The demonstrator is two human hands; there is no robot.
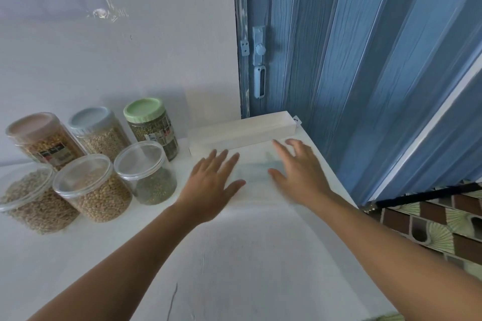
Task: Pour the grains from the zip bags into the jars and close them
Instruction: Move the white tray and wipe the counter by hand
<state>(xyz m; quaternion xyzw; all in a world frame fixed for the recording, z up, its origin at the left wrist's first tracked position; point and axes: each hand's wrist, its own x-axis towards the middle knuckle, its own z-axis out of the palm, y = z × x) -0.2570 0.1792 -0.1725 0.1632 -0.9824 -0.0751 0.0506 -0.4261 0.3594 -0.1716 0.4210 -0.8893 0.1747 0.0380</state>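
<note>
A white, faintly scratched worktop (234,255) ran up to a pale wall (156,60), with a blue ribbed folding door (352,73) at two o'clock and patterned tiles (438,227) at four o'clock. A long white box (242,130) lay along the far edge at twelve o'clock.

Six round, clear plastic jars stood grouped at nine o'clock, all lidded. In the back row were a pink-lidded jar (44,138) of yellow-brown grain, a blue-lidded jar (97,130) of pale grain and a green-lidded jar (152,125) of dark green beans. In front, three jars with clear lids (138,159) held pale grain (31,198), round beige beans (96,190) and green beans (154,180).

The left hand (211,180) hovered palm-down over the worktop beside the jars, fingers straight and slightly spread, holding nothing. The right hand (297,172), blurred, reached toward the box with fingers spread and loose, also empty. No zip bags showed.
</note>
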